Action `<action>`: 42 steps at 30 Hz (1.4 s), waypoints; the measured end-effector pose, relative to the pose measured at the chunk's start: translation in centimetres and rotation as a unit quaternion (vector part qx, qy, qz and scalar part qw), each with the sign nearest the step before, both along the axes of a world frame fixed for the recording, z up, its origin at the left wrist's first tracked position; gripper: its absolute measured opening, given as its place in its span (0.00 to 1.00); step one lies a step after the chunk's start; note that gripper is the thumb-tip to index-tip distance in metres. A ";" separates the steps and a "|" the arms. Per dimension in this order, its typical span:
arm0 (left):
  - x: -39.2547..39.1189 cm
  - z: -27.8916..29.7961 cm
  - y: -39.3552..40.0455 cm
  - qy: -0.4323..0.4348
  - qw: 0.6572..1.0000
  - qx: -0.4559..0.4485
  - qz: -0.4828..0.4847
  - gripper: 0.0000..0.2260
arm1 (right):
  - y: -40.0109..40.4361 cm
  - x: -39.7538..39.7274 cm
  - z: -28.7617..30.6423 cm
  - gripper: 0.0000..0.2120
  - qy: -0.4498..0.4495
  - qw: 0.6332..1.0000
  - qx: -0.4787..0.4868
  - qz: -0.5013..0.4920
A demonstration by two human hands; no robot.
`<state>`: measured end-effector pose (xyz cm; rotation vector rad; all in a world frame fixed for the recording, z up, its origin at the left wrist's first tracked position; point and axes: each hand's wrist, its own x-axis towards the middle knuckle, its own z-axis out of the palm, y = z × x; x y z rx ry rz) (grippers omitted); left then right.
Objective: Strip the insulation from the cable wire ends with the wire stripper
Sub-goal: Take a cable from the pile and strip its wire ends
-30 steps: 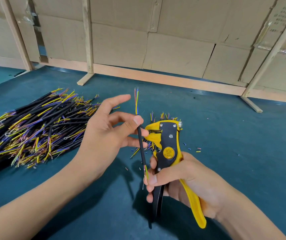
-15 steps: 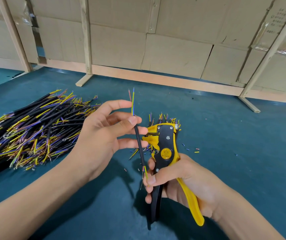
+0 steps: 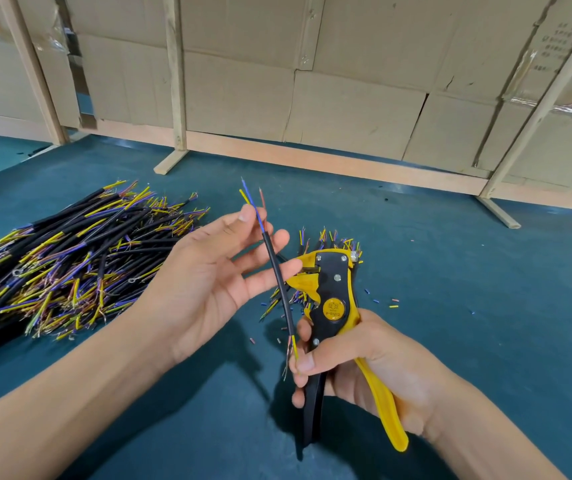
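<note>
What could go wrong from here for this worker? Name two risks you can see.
1. The thin black cable is loosely supported by the left hand, so it might slip.
2. The right hand pinches its lower wire ends while gripping the yellow-and-black wire stripper; squeezing could catch a finger.

cable (image 3: 279, 278): black, yellow/blue/red cores | wire stripper (image 3: 333, 299): yellow-black | table (image 3: 485, 306): teal

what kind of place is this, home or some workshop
Probably a small cable assembly workshop: a large pile of cut black cables lies on a teal work surface, walled by flattened brown cardboard sheets on wooden posts.
</note>
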<state>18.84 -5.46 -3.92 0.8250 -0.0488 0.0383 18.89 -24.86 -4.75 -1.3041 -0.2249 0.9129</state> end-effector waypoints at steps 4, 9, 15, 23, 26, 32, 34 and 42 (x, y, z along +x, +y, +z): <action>-0.4 0.6 0.1 0.062 0.991 -0.101 -0.066 0.06 | 0.0 0.0 -0.1 0.12 0.005 1.000 0.001 -0.008; -0.4 1.1 0.2 0.069 0.985 -0.103 -0.121 0.03 | 0.0 -0.1 0.1 0.14 -0.002 1.000 0.000 -0.004; -0.3 1.2 -0.5 0.042 0.996 -0.073 -0.006 0.05 | -0.3 0.1 -0.1 0.12 0.004 1.000 0.002 -0.012; -1.0 0.5 -0.6 -0.009 1.000 0.023 0.011 0.15 | -0.1 0.2 -0.4 0.11 0.017 0.999 0.021 -0.017; -1.2 0.3 -1.2 -0.067 0.994 0.082 0.035 0.14 | -0.2 0.2 -0.3 0.11 0.022 0.999 0.025 -0.015; -1.6 0.5 -1.5 -0.139 0.979 0.112 0.101 0.08 | -0.3 0.3 -0.3 0.09 0.027 0.999 0.014 -0.018; -1.6 0.3 -1.2 -0.161 0.938 0.230 0.203 0.08 | -0.7 0.6 -0.1 0.07 0.006 0.999 0.006 -0.040; -1.4 -0.9 -0.2 -0.216 0.786 0.533 0.226 0.06 | -0.7 0.9 0.2 0.07 -0.096 0.957 0.166 -0.217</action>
